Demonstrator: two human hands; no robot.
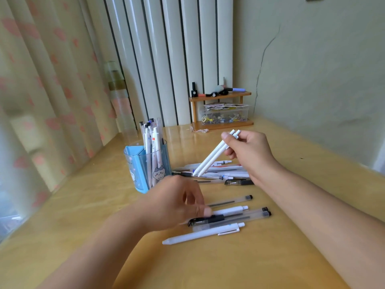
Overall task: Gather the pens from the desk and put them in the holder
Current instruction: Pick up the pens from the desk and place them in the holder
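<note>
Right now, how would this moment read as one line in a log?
right hand: holds two white pens | left hand: touches desk pens | holder: partly filled | step: gathering

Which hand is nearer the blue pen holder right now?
Left. The left hand is just in front of the blue pen holder, fingers on the near pens. The right hand is farther to its right, raised and holding two white pens.

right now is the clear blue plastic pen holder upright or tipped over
Upright. The clear blue plastic pen holder stands on its base on the wooden desk, and the white pens in it stick up above its rim.
</note>
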